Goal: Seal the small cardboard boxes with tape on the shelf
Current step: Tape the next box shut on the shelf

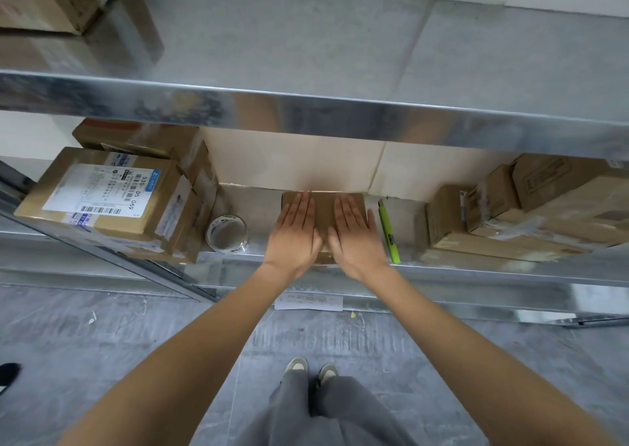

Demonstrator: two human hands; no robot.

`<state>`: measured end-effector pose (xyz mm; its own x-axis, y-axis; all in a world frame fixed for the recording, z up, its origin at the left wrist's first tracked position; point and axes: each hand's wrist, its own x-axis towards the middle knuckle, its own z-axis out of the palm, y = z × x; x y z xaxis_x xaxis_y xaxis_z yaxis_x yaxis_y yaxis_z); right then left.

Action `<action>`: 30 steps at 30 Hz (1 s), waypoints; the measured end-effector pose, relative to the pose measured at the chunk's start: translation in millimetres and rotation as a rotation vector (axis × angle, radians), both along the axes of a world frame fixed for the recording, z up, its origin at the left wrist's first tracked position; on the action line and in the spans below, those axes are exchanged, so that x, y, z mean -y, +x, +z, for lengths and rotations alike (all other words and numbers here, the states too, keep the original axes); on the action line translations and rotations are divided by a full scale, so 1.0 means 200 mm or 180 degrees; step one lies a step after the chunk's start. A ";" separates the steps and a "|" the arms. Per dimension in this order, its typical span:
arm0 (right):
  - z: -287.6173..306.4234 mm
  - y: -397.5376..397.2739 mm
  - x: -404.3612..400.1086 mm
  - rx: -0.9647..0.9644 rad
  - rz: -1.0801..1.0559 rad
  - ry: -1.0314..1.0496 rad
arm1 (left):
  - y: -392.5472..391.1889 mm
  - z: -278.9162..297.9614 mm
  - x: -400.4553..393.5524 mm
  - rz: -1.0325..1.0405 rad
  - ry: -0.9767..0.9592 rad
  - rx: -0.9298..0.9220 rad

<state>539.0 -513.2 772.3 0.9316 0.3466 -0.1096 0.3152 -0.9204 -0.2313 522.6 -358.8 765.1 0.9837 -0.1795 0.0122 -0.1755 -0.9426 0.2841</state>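
A small brown cardboard box (pixel 323 211) lies on the metal shelf (pixel 476 268), in the middle. My left hand (pixel 295 233) rests flat on its left half, fingers straight and together. My right hand (pixel 355 236) lies flat on its right half, fingers slightly spread. Both palms press down on the box top and hold nothing. A roll of clear tape (pixel 226 233) stands on the shelf just left of the box. A green utility knife (pixel 388 230) lies on the shelf just right of it.
A stack of labelled cardboard boxes (pixel 102 193) fills the shelf's left end, and several smaller boxes (pixel 517 214) crowd the right end. An upper metal shelf (pixel 306 112) hangs low overhead. A paper slip (pixel 308 302) lies below the shelf edge.
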 end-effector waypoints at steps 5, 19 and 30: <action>-0.06 -0.35 0.08 0.0164 0.0199 0.0181 | 0.00 0.01 0.01 0.0034 0.0126 0.0037; -0.03 -0.27 0.18 -0.0004 -0.0527 0.0909 | 0.00 -0.01 -0.02 0.0208 -0.0507 -0.0064; 0.15 0.00 0.18 -0.0237 -0.1572 0.2137 | -0.01 0.23 0.02 0.1987 -0.3394 0.0022</action>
